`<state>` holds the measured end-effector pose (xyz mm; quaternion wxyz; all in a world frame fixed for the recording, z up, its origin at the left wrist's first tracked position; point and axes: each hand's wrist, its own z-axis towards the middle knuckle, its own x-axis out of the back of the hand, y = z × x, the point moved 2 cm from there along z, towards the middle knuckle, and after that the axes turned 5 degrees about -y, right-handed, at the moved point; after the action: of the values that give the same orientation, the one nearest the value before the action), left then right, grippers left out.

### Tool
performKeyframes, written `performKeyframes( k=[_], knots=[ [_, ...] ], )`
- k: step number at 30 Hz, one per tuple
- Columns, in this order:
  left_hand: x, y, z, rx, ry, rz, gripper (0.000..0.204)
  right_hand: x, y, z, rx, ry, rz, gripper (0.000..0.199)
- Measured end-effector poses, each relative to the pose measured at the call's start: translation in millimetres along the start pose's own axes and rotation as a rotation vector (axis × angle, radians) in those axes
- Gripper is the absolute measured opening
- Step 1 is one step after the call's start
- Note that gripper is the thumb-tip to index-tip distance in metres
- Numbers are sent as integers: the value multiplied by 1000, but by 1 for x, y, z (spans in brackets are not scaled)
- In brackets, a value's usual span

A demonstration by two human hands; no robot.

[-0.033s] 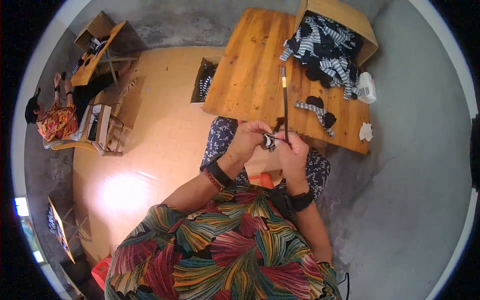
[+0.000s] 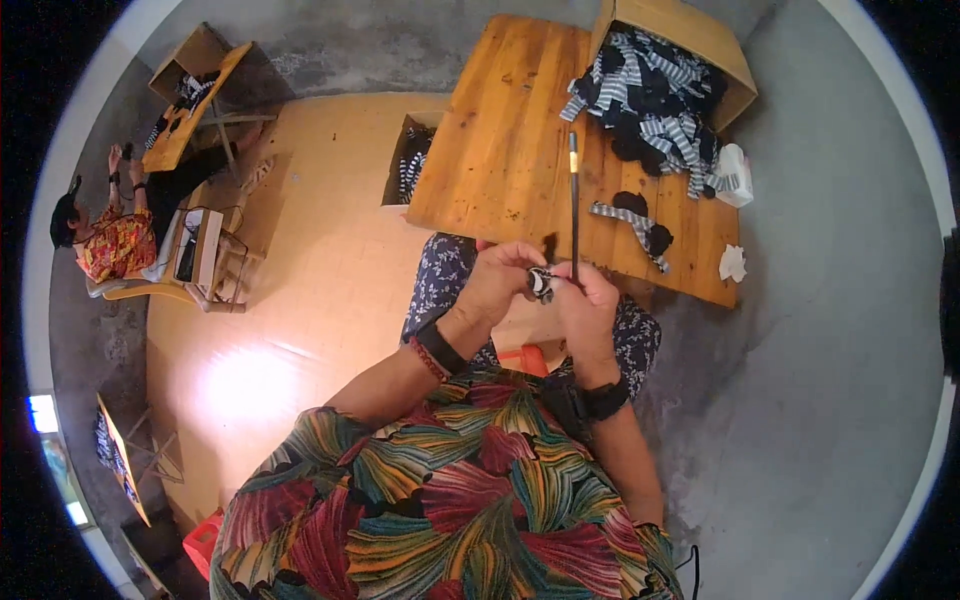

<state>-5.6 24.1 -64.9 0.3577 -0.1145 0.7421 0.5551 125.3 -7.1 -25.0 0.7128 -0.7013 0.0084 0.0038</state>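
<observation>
While you sit at the near edge of the wooden table, your left hand and right hand meet just below that edge, both pinched shut on a small striped piece of cloth. Your right hand also grips a long dark stick that reaches up over the tabletop. Bare boards lie left of the stick; a cardboard box of striped cloth crowds the far right corner. Nothing has shifted since the earlier frame.

A grey concrete floor meets a glossy yellow floor catching bright light. A wooden table stands ahead; another wooden table stands far left beside a seated person.
</observation>
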Motion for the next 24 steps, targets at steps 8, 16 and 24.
performKeyframes(
  k=[8, 16, 24],
  knots=[
    [1, -17, -11, 49, 59, 193, 23, 10, 10, -1, -444, -68, 668, 9],
    [-3, -12, -13, 131, 169, 233, 18, 7, 2, -3, -391, -221, 488, 19],
    [-3, -9, -6, -2, 82, 296, 17, 5, 9, -3, 28, -11, -173, 26]
  ],
)
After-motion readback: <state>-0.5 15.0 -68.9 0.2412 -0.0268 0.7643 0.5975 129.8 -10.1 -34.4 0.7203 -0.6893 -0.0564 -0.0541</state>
